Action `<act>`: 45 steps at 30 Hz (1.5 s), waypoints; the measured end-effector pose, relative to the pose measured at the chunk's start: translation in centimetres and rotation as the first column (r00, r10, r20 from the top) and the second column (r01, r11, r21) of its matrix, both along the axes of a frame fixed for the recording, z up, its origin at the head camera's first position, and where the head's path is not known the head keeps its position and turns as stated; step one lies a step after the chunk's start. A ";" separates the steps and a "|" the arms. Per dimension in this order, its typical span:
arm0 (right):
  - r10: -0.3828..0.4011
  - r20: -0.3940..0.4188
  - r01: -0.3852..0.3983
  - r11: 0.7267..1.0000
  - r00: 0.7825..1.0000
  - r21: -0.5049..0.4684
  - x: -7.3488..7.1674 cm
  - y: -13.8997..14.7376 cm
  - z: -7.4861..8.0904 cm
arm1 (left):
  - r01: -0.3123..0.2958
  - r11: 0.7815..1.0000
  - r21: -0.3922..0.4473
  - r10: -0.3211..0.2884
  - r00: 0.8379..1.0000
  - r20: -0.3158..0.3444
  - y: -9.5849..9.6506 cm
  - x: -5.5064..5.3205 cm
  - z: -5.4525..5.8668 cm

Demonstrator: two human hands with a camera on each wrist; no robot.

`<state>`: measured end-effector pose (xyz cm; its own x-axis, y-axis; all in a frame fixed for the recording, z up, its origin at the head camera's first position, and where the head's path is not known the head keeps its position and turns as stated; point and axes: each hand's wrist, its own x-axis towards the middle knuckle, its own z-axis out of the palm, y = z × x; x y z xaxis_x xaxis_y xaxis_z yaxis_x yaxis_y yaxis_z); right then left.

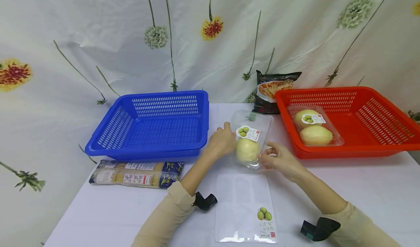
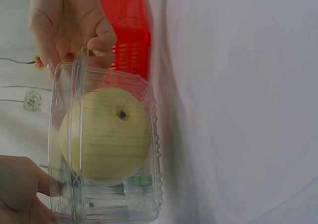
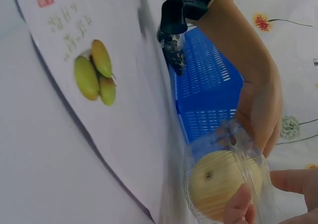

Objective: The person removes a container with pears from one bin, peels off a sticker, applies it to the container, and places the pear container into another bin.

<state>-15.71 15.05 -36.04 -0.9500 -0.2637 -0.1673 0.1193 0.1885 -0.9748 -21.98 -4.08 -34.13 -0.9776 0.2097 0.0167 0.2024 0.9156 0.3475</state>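
Observation:
A clear plastic clamshell box (image 1: 264, 128) stands between my hands, with a pale yellow fruit (image 1: 247, 151) inside its near half. A white label (image 1: 252, 133) with green fruit pictures is stuck on the lid. My left hand (image 1: 221, 142) grips the left side of the box; its fingertips are partly hidden. At the near right corner, my right hand (image 1: 283, 163) pinches the rim between thumb and fingers. The right wrist view shows the right thumb (image 3: 238, 204) against the clear wall. Below the box lies a plastic sheet or bag (image 1: 242, 203) printed with green fruit.
A blue basket (image 1: 164, 150) stands on the left, with a pack of noodles (image 1: 137, 174) before it. On the right, a red basket (image 1: 347, 153) holds another clear box (image 1: 315, 126) with two pale fruits. A black snack-like bag (image 1: 270, 92) leans behind, near the patterned curtain.

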 end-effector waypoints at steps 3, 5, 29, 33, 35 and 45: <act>-0.006 -0.046 0.007 0.999 0.999 0.038 -0.4 0.2 0.9 | -0.012 0.998 0.054 0.013 1.000 -0.009 -0.3 0.6 0.8; -0.003 -0.078 0.009 0.997 0.997 0.071 -0.6 0.4 1.5 | -0.021 0.996 0.089 0.023 1.000 -0.022 -0.5 0.9 1.3; -0.231 -0.186 0.264 0.947 0.955 0.184 -2.1 5.0 7.1 | 0.161 0.653 0.740 -0.232 0.973 -0.008 0.9 1.9 4.4; -0.280 -0.161 0.305 0.939 0.946 0.160 -2.6 6.4 7.9 | 0.157 0.605 0.781 -0.244 0.970 -0.006 2.2 1.5 5.1; -0.287 -0.162 0.310 0.939 0.944 0.147 -2.9 7.2 8.1 | 0.156 0.582 0.798 -0.250 0.968 -0.007 3.0 1.3 5.3; -0.426 -0.088 0.425 0.905 0.900 -0.030 -4.0 11.5 9.1 | 0.138 0.468 0.873 -0.270 0.963 -0.007 8.1 -0.1 6.0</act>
